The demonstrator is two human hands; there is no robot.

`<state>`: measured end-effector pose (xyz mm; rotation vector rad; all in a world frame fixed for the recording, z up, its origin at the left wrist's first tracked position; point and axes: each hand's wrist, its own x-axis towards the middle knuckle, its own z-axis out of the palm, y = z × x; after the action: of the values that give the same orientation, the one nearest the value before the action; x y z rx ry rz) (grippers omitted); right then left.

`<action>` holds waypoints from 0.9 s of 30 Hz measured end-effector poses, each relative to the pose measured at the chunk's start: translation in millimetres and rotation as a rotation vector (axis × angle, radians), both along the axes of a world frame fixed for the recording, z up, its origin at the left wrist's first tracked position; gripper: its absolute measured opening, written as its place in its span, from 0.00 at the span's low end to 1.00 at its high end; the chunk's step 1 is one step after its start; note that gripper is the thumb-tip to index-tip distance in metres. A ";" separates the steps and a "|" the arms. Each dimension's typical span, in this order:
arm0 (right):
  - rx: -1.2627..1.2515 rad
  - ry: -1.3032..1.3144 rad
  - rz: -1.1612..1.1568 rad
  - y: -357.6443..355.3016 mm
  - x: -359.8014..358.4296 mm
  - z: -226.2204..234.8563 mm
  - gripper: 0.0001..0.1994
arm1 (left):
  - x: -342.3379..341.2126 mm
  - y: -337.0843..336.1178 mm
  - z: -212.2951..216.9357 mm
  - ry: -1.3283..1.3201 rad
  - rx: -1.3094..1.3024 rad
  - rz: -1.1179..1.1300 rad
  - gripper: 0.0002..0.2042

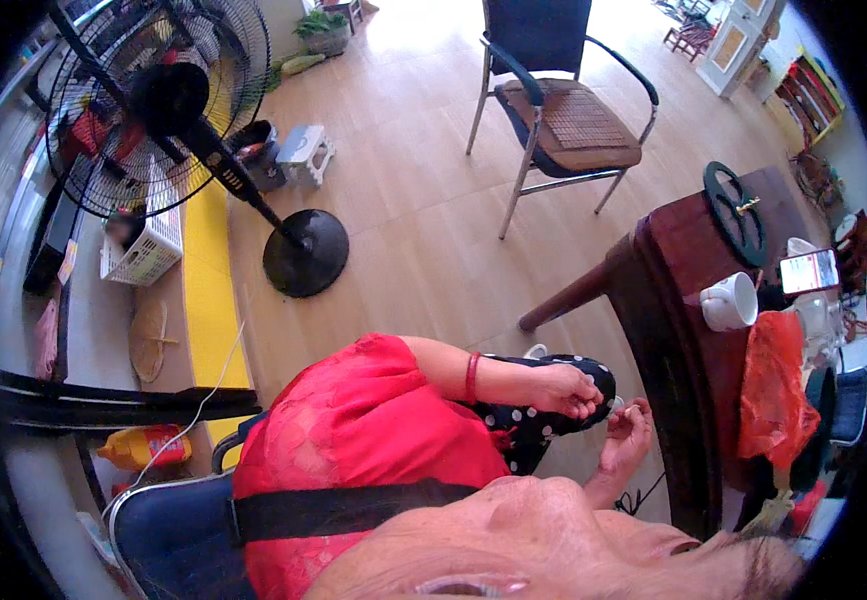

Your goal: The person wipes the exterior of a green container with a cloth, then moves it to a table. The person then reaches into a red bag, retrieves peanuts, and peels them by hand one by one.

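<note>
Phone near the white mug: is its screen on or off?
On: the phone shows a bright, lit display.

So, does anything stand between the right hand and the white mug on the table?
Yes, the table edge lies between the right hand and the mug. Nothing else visible blocks that line; the orange bag is off beside it.

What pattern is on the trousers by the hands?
The trousers are black with white dots, best seen in the head view, the only one here.

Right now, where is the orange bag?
In the head view, the orange bag is on the dark table at the right, beside the white mug.
</note>
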<state>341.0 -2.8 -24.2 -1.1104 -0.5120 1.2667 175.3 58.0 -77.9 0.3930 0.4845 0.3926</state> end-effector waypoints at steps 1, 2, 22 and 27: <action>0.031 0.063 0.015 -3.3 3.9 -1.3 0.09 | -4.3 0.9 4.5 0.028 0.035 -0.012 0.09; 0.050 0.076 0.038 -2.9 6.5 -6.3 0.09 | -9.6 3.3 9.2 0.053 0.071 -0.029 0.09; 0.403 -0.820 -0.301 109.4 104.1 88.6 0.10 | 75.1 171.8 207.3 0.469 2.261 0.447 0.13; 0.327 -0.611 -0.265 113.6 127.3 72.2 0.12 | 117.0 183.3 200.6 0.866 2.484 0.191 0.08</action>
<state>468.3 110.8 47.9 -1.2277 -0.9555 0.5695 292.3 241.2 122.7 3.0230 0.6230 0.8599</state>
